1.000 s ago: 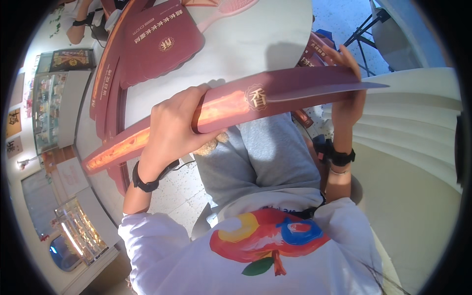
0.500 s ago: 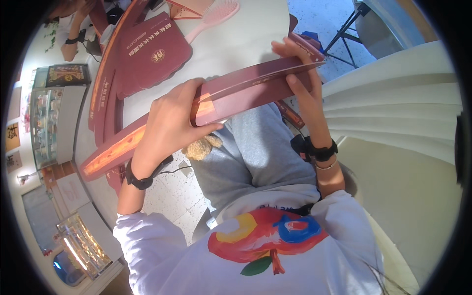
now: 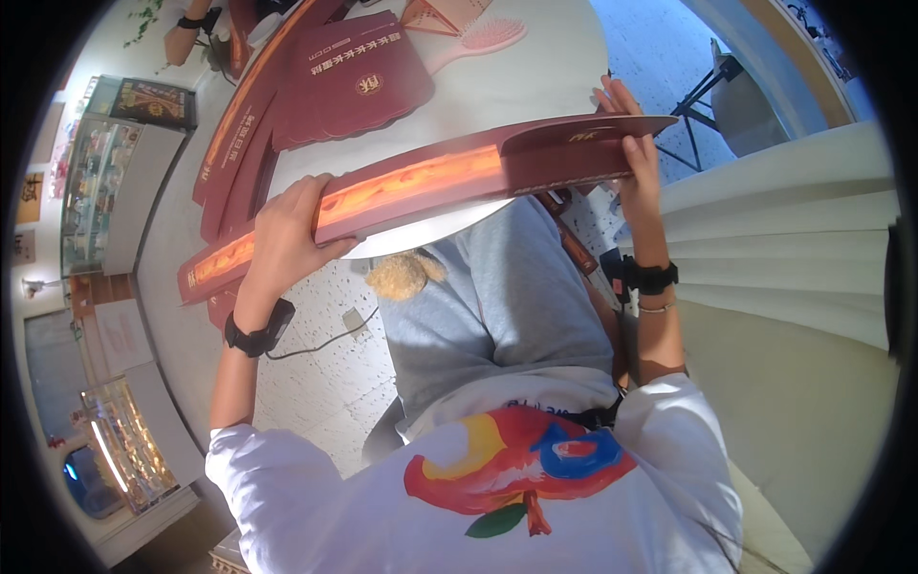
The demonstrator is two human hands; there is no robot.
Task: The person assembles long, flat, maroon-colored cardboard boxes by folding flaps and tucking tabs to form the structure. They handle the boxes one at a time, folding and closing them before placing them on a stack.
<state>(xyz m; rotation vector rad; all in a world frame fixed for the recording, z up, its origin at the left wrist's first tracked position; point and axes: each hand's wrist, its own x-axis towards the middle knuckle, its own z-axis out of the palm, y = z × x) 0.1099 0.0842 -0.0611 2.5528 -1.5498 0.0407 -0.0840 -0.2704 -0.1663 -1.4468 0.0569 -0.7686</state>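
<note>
A long, narrow maroon cardboard box (image 3: pixel 411 188) with an orange picture strip stretches across in front of me, over the near edge of the table. My left hand (image 3: pixel 285 234) is wrapped around its left part, thumb underneath. At its other end, my right hand (image 3: pixel 641 165) holds the maroon end flap, which spreads wider than the box; the thumb is in front and some fingers are hidden behind. Beyond the box lies a flat maroon cardboard piece (image 3: pixel 354 86) with a scalloped edge and pale print.
More long maroon boxes (image 3: pixel 239 143) lie at the left on the white round table (image 3: pixel 545 81). A pink hairbrush (image 3: pixel 492 36) rests farther back. Another person's hand (image 3: pixel 184 40) shows at the top left. A small plush toy (image 3: pixel 399 277) hangs by my lap; a white curtain (image 3: pixel 784 210) is right.
My left hand now grips farther left along the box, and more of the orange strip shows between my hands. The box's right end has moved rightward with my right hand. The view has shifted too.
</note>
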